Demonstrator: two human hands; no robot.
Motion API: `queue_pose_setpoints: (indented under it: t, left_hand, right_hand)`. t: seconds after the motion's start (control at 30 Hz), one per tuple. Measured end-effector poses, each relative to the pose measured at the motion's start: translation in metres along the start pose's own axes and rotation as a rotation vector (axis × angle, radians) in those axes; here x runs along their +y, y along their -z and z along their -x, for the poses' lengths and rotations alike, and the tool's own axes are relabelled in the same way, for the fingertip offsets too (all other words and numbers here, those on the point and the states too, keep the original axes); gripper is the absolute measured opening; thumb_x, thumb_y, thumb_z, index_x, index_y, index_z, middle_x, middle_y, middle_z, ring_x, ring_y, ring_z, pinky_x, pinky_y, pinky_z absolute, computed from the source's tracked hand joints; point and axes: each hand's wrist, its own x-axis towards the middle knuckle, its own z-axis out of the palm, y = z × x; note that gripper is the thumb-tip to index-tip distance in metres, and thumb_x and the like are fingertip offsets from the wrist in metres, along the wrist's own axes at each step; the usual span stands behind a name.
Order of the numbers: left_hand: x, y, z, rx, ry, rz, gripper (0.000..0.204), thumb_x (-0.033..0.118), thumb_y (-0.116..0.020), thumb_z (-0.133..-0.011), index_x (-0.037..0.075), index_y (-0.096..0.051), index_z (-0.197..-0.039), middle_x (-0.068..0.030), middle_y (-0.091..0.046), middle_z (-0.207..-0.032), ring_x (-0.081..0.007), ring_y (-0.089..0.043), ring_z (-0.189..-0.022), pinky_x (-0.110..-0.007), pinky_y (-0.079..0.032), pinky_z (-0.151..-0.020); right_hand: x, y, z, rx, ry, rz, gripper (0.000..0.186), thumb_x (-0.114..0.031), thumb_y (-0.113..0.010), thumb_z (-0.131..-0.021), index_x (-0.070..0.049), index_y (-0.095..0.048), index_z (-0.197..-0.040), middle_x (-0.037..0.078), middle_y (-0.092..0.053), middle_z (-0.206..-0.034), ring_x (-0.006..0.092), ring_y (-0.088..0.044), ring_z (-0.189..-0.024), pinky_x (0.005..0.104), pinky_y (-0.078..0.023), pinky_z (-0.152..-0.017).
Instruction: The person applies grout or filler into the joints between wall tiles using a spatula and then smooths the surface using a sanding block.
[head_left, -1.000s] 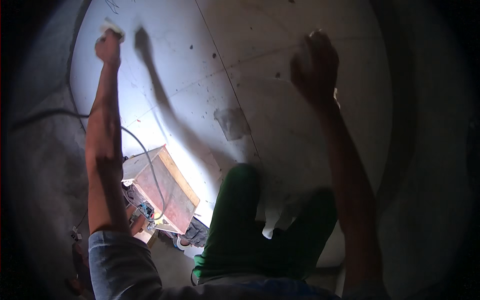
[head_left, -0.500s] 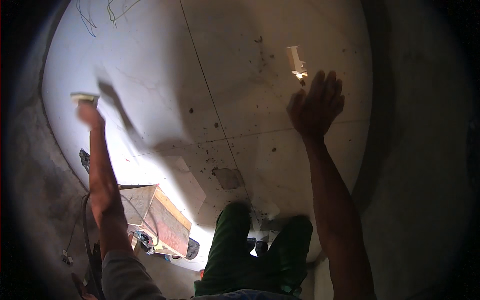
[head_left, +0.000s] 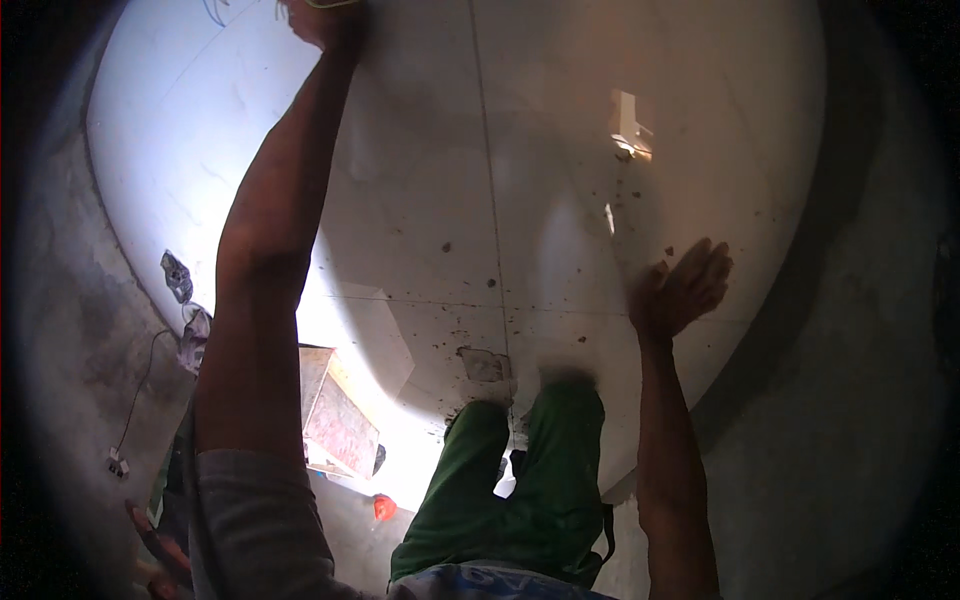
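Note:
My left arm reaches far up across a large white tiled surface (head_left: 560, 80), and my left hand (head_left: 325, 25) is partly cut off by the upper edge. Its fingers look curled, with a thin yellowish edge or wire beside them; what they hold cannot be made out. Over on the right, my right hand (head_left: 685, 290) rests against the same surface with fingers stretched out and nothing in it. Above that hand is a cut opening (head_left: 628, 125) with light showing in it. Dark crumbs dot the tiles around the seams.
A wooden box (head_left: 340, 425) stands at lower left, beside a bright light. Crumpled dark plastic (head_left: 177, 277) and a cable with a small white socket (head_left: 118, 464) lie along the left edge. A red object (head_left: 384, 507) sits near my green-trousered legs (head_left: 560, 450). Grey wall (head_left: 850, 380) borders the right.
My left hand, which held a pale flat block at the left, has swung up and right to the upper edge. My right hand has slid down and right. The view has shifted.

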Motion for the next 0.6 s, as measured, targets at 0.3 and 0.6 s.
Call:
queue_pose_setpoints:
  t: [0.3,0.6]
  left_hand:
    - [0.022,0.024,-0.001,-0.071,-0.267,0.085,0.034,0.032,-0.059,-0.108,0.016,-0.065,-0.137,-0.0218,-0.062,-0.109,-0.0406,-0.063,-0.093,-0.052,-0.052,-0.080]
    - [0.026,0.019,0.004,-0.084,-0.075,0.243,0.050,0.045,-0.057,-0.109,-0.004,-0.058,-0.106,-0.0255,-0.062,-0.102,-0.0458,-0.062,-0.095,-0.054,-0.050,-0.086]
  right_hand:
    - [0.007,-0.008,0.005,-0.101,-0.002,0.150,0.072,-0.043,-0.046,-0.113,-0.004,-0.026,-0.169,0.023,-0.023,-0.177,0.0477,-0.028,-0.160,0.0640,-0.025,-0.126]
    - [0.011,-0.009,0.013,-0.150,-0.043,0.092,0.083,-0.062,-0.023,-0.113,-0.004,-0.021,-0.172,0.024,-0.014,-0.179,0.0472,-0.017,-0.163,0.0672,-0.020,-0.126]
